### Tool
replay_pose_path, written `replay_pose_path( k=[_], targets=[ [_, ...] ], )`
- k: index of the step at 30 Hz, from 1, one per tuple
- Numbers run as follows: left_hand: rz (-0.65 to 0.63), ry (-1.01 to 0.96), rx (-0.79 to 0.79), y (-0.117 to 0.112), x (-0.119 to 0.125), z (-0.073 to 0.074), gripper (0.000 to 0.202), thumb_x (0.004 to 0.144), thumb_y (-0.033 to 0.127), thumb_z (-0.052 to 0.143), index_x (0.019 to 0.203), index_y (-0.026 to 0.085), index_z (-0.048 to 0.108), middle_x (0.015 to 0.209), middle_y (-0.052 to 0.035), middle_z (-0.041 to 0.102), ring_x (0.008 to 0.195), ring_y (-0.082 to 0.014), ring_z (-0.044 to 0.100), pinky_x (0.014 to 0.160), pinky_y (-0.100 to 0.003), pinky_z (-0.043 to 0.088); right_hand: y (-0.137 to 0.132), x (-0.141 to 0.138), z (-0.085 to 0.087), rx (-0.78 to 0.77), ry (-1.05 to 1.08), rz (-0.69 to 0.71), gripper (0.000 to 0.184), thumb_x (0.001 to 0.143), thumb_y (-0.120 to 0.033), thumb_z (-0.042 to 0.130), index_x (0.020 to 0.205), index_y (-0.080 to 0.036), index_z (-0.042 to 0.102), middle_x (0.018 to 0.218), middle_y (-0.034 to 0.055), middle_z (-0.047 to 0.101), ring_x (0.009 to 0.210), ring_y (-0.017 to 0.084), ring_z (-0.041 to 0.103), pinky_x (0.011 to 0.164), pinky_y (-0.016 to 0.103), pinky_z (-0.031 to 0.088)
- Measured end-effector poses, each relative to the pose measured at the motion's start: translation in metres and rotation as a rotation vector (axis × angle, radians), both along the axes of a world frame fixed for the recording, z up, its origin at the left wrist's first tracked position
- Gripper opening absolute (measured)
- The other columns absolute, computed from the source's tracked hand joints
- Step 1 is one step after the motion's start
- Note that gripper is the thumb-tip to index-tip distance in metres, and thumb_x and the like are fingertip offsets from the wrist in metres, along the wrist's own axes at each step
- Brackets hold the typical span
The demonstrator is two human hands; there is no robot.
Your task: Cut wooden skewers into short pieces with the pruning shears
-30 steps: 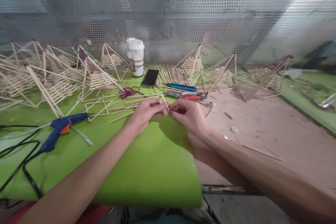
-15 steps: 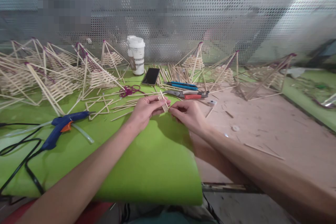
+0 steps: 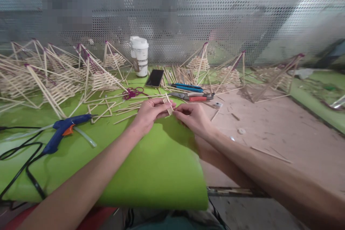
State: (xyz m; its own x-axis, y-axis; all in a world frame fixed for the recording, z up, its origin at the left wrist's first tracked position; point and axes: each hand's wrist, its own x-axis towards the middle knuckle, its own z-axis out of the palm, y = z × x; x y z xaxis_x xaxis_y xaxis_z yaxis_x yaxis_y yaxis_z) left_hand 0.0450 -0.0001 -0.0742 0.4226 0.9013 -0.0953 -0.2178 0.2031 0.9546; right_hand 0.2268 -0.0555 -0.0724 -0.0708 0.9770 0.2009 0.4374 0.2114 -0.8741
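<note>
My left hand [image 3: 151, 112] is closed around a small lattice of thin wooden sticks [image 3: 168, 105], its thumb lying across the front. At the lattice's right side, my right hand [image 3: 194, 115] pinches with thumb and forefinger. Whatever sits between those fingertips is too small or hidden to make out. Both hands are above the edge of the green mat [image 3: 151, 165]. Just behind them lie pliers with a red grip [image 3: 198, 97] and a blue cutter [image 3: 187, 87]. Loose sticks [image 3: 129, 107] are spread beside my left hand.
A blue glue gun [image 3: 64, 131] with a black cord lies at left. Stick-built pyramid frames [image 3: 102, 75] stand along the back. A white paper cup [image 3: 140, 57], a phone [image 3: 155, 78] and purple cord [image 3: 132, 93] are mid-table. Scraps litter the bare board [image 3: 269, 125] at right.
Hardly anything differs. The stick lattice and my fingertips have shifted very slightly, with both hands staying in the same place and grip.
</note>
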Motion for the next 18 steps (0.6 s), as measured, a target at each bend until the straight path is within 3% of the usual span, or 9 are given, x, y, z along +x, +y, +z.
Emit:
replay_pose_path(
  k=[18],
  targets=[
    [0.034, -0.006, -0.006, 0.0018, -0.001, 0.0008, 0.025, 0.077, 0.024, 0.09, 0.1, 0.014, 0.083, 0.108, -0.0117, 0.083, 0.098, -0.0216, 0.08, 0.093, -0.034, 0.065, 0.0002, 0.0025, -0.0004, -0.04, -0.027, 0.044, 0.021, 0.085, -0.027, 0.063, 0.067, -0.017, 0.066, 0.059, -0.0022, 0.059, 0.052, 0.011, 0.049, 0.052, 0.026, 0.033]
  ],
)
